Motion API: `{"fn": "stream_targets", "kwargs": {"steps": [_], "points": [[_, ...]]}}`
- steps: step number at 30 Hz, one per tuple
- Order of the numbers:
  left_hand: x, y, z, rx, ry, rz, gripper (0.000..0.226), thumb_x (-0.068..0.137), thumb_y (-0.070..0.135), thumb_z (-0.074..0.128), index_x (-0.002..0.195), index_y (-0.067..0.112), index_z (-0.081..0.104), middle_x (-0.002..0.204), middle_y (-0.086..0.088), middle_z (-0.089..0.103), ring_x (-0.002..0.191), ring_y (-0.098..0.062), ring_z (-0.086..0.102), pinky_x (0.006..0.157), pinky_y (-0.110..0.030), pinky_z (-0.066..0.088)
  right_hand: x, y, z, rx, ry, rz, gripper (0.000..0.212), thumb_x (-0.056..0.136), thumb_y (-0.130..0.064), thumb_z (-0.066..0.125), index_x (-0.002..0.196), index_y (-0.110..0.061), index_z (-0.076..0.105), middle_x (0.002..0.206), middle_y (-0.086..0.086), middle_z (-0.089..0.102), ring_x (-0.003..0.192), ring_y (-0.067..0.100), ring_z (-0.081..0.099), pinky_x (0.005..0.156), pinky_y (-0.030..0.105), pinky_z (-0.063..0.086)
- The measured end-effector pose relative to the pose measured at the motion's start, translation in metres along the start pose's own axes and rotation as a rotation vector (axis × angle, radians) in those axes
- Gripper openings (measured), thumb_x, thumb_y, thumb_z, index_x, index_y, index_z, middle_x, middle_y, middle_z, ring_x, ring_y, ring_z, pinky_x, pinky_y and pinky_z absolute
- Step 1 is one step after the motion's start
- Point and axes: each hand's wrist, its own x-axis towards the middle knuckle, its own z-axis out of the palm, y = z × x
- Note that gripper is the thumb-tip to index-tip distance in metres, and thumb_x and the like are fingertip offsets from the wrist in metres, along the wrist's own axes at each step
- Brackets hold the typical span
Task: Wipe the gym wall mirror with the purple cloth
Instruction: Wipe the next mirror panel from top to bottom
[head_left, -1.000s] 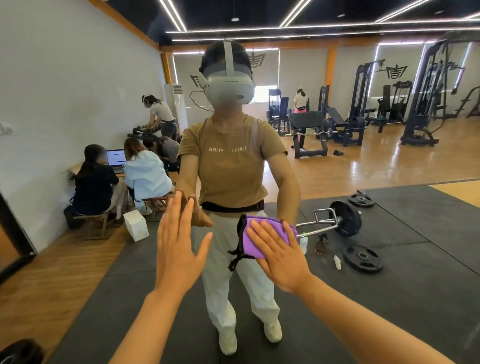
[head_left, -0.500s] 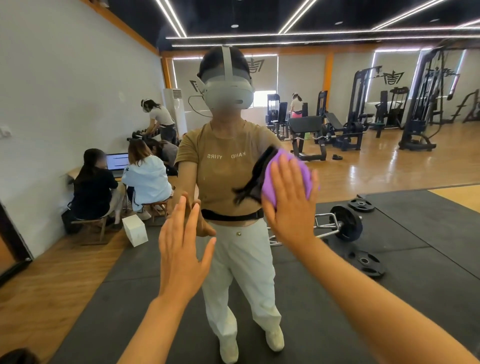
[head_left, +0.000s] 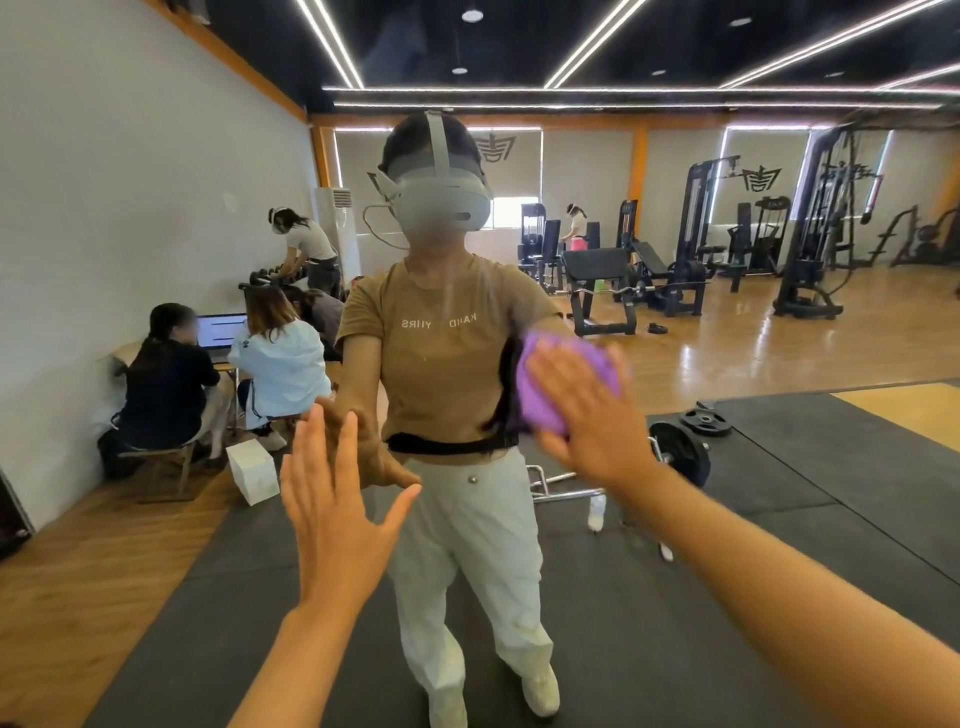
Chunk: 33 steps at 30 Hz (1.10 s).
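Observation:
The gym wall mirror (head_left: 753, 353) fills the view and reflects me and the room behind. My right hand (head_left: 589, 415) lies flat, fingers straight and spread, and presses the purple cloth (head_left: 543, 408) against the glass at chest height of my reflection. The cloth shows around and between the fingers, and a dark edge of it hangs at its left. My left hand (head_left: 332, 512) is flat against the mirror lower left, fingers straight and thumb out, holding nothing.
The reflection shows black floor mats (head_left: 831, 519), a barbell with weight plates (head_left: 680, 457), a spray bottle (head_left: 596, 512), weight machines (head_left: 810, 249) at the back right, and several people by a desk (head_left: 218, 364) along the left wall.
My right hand has slid the cloth up the glass from waist height to chest height and a little to the right. The left hand has stayed nearly in place.

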Motion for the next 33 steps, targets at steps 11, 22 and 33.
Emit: {"fn": "stream_targets", "kwargs": {"steps": [11, 22, 33], "points": [[-0.001, -0.019, -0.01, -0.046, 0.004, -0.024, 0.099, 0.08, 0.065, 0.051, 0.157, 0.014, 0.015, 0.166, -0.003, -0.006, 0.153, -0.021, -0.005, 0.122, -0.032, -0.008, -0.031, -0.037, 0.008, 0.069, 0.081, 0.37, 0.067, 0.102, -0.041, 0.034, 0.161, -0.018, 0.011, 0.168, -0.001, 0.005, 0.155, 0.023, 0.008, 0.124, 0.055, 0.001], [0.0, -0.033, -0.014, -0.038, -0.041, 0.028, 0.094, 0.084, 0.058, 0.055, 0.157, 0.015, 0.017, 0.166, -0.002, -0.002, 0.153, -0.023, 0.0, 0.122, -0.039, 0.0, -0.028, -0.031, -0.002, 0.037, -0.158, 0.0, 0.063, 0.105, -0.05, 0.025, 0.161, -0.025, 0.01, 0.168, -0.004, 0.007, 0.155, 0.016, 0.009, 0.125, 0.05, -0.003], [0.0, -0.044, -0.021, -0.026, -0.055, 0.038, 0.091, 0.084, 0.058, 0.05, 0.156, 0.011, 0.019, 0.166, -0.006, 0.003, 0.153, -0.022, 0.004, 0.123, -0.034, -0.002, 0.056, -0.081, 0.01, 0.001, -0.006, 0.134, 0.067, 0.1, -0.042, 0.038, 0.16, -0.023, 0.013, 0.168, -0.003, 0.004, 0.155, 0.022, 0.01, 0.123, 0.052, -0.004]]}}
